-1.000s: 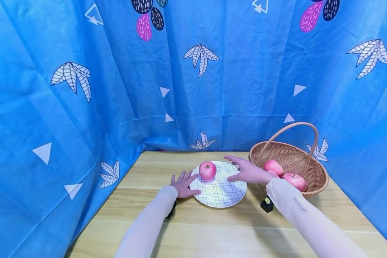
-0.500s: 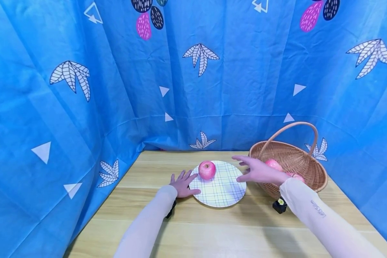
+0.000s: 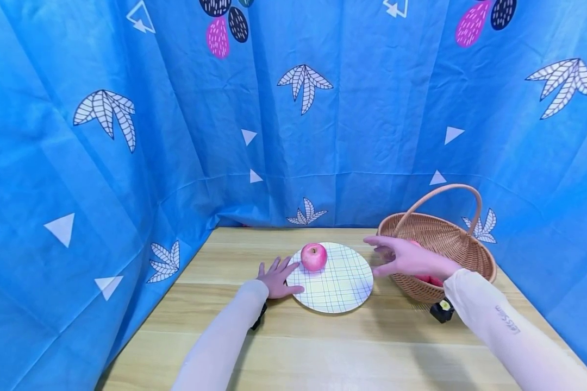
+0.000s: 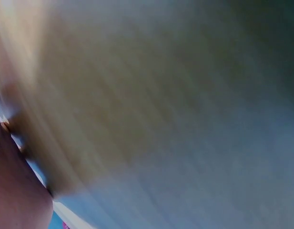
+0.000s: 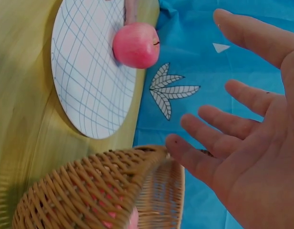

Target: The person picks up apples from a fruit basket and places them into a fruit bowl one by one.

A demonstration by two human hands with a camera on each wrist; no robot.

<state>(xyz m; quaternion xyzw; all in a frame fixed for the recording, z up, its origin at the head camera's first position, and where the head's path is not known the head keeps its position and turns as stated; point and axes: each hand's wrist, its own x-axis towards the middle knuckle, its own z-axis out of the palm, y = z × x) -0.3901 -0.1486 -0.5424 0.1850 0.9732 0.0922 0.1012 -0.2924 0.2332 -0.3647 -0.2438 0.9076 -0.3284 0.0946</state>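
Note:
A pink-red apple [image 3: 314, 257] sits on the far left part of a round white plate [image 3: 342, 288] with blue grid lines. With spread fingers, my left hand [image 3: 278, 281] rests at the plate's left edge. My right hand [image 3: 411, 257], its fingers loosely extended and nothing in it, is above the near left side of a wicker basket [image 3: 450, 231]. In the right wrist view the palm [image 5: 266, 138] faces the basket's rim, apart from the apple. More apples [image 3: 429, 279] lie in the basket, mostly hidden behind the right hand. The left wrist view is mostly blurred tabletop.
The wooden table [image 3: 323, 347] carries the plate in its middle and the basket at the right, its arched handle [image 3: 452, 187] standing up. A blue patterned curtain [image 3: 293, 136] encloses the table's back and sides.
My right hand has moved rightward, away from the plate and over the basket, covering more of the apples there. The left hand, plate and apple on it have stayed put.

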